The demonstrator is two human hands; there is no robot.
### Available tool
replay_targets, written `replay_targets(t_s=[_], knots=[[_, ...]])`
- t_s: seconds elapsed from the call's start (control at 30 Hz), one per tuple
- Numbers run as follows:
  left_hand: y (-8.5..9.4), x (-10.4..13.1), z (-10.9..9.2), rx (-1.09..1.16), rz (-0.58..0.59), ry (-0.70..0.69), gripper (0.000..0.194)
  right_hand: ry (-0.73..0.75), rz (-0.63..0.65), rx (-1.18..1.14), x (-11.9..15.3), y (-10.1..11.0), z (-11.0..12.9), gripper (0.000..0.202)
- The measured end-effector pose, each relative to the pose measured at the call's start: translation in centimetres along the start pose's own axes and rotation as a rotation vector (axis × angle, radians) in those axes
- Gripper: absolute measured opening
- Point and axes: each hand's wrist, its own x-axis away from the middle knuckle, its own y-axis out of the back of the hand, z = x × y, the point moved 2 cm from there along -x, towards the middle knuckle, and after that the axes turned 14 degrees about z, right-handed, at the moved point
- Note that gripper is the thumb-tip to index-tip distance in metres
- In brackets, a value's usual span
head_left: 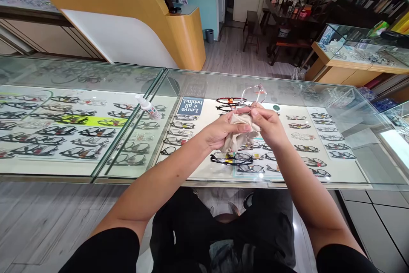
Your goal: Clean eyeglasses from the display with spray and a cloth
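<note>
Over the glass counter, my left hand (220, 131) grips a crumpled beige cloth (235, 139), its thumb lying along the folds. Close against it, my right hand (269, 125) is closed, with thumb and fingertips pinching a pair of light-framed eyeglasses (260, 87) at the cloth's edge. Part of the eyeglasses sticks up beyond my fingers; the rest is hidden by the cloth and hands. Behind my hands are red-and-black eyeglasses (230, 101). Nearer to me, just below the cloth, are black eyeglasses (231, 160).
A white spray bottle (149, 108) is on the glass counter (338, 175) to my left. Rows of eyeglasses (97, 132) fill the display below the glass. A wooden cashier desk (185, 34) stands beyond, and another display case (367, 53) is at the far right.
</note>
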Motion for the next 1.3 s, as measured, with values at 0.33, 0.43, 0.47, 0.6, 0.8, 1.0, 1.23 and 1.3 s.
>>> replay_targets(t_s=[0.33, 0.43, 0.47, 0.6, 0.8, 1.0, 1.23, 1.3], knots=[[0.2, 0.1, 0.1, 0.033, -0.127, -0.077, 0.064, -0.004, 0.050, 0.080, -0.2, -0.5, 0.2, 0.043], [0.8, -0.1, -0.1, 0.047, -0.166, -0.091, 0.057, 0.005, 0.058, 0.093, -0.2, -0.5, -0.1, 0.041], [0.9, -0.2, -0.2, 0.058, -0.172, -0.096, 0.055, 0.012, 0.038, 0.098, -0.2, -0.5, -0.2, 0.040], [1.0, -0.3, -0.4, 0.062, -0.166, -0.118, 0.046, 0.026, -0.074, 0.113, -0.2, -0.4, -0.4, 0.039], [0.6, 0.3, -0.5, 0.006, -0.152, -0.106, 0.062, 0.065, -0.139, 0.099, -0.1, -0.5, -0.4, 0.041], [0.4, 0.5, -0.6, -0.053, -0.096, -0.062, 0.075, 0.081, -0.115, 0.072, -0.1, -1.0, -0.4, 0.055], [0.2, 0.6, -0.6, -0.094, -0.051, -0.019, 0.077, 0.054, -0.090, 0.077, 0.0, -1.1, 0.0, 0.055], [0.2, 0.6, -0.5, -0.101, -0.030, -0.011, 0.081, 0.038, -0.100, 0.073, 0.0, -0.9, 0.1, 0.057]])
